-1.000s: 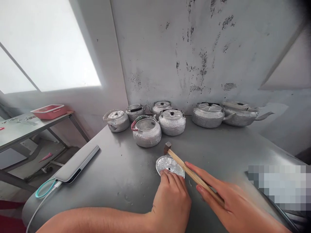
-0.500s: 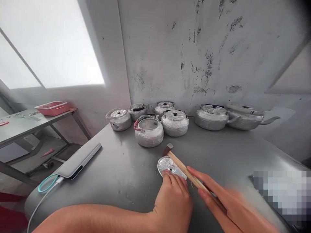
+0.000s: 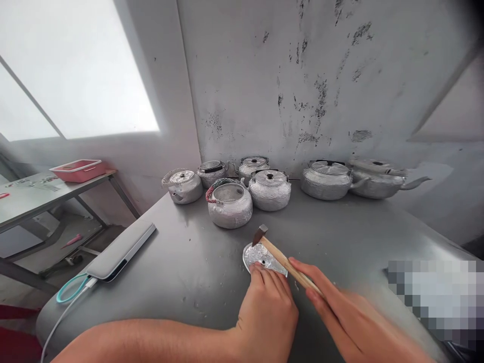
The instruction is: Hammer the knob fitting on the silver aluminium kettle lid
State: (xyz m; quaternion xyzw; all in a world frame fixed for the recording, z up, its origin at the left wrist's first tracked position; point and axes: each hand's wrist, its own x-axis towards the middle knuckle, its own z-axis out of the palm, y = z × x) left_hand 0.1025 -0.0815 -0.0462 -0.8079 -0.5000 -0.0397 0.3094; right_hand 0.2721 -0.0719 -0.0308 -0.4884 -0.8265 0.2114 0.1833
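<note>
A silvery, dented metal lid [image 3: 266,256] with a small dark hole lies on the grey table. My left hand [image 3: 269,302] presses on its near edge, fingers together and fingertips on the metal. In my right hand [image 3: 333,302] is the wooden handle of a small hammer [image 3: 278,254], gripped between thumb and fingers. The hammer head is at the lid's far edge, touching it or just above. Beyond the lid stands an open kettle [image 3: 230,206] with a red and green wrapped handle.
Several more metal kettles [image 3: 270,194] line the table's back by the wall. A grey power bank [image 3: 121,252] with cables lies at the left. On a side table [image 3: 22,206] sits a pink basket [image 3: 79,171]. A blurred-out object [image 3: 434,297] is at the right edge.
The whole view has shifted slightly. The hammer head has come down a little towards the lid, still in my right hand. My left hand stays on the lid.
</note>
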